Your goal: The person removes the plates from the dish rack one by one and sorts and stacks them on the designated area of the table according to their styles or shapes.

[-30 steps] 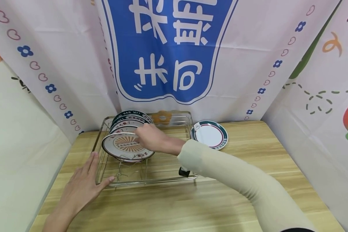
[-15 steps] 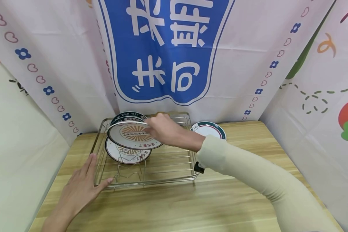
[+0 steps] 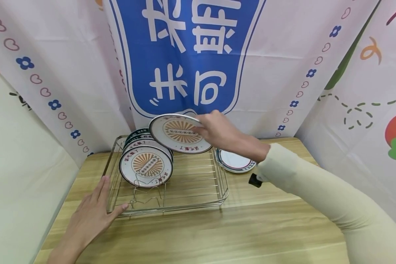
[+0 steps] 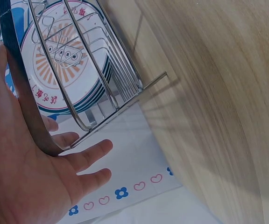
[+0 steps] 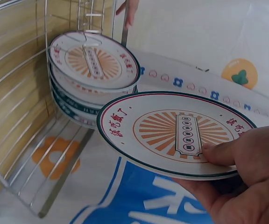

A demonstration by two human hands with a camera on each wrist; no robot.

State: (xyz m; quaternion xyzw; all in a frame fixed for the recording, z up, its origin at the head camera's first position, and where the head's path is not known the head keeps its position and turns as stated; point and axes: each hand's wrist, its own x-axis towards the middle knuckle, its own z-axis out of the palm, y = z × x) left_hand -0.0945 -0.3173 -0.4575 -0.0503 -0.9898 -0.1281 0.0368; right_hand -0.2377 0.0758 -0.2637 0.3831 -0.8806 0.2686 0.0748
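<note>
My right hand (image 3: 217,132) pinches a white plate (image 5: 148,135) with an orange sunburst, red lettering and a dark green rim; its thumb lies on the plate's face. The plate is tilted and held above the back of the wire dish rack (image 3: 191,205). In the rack's left part several plates stand in a row, the front one (image 3: 146,167) bearing the same sunburst and those behind it showing green rims. My left hand (image 3: 92,209) rests against the rack's front left corner, its fingers extended along the side and the thumb at the front rail.
Outside the rack's right end, a white plate with a green rim (image 3: 234,161) lies on the wooden table (image 3: 250,227), partly hidden by my right forearm. A printed cloth (image 3: 267,88) hangs close behind the rack. Wire dividers (image 3: 148,201) rise at the rack's front left.
My right hand has lifted the sunburst plate out of the front of the row and carried it back and to the right, uncovering a similar plate behind it. The left hand stays put.
</note>
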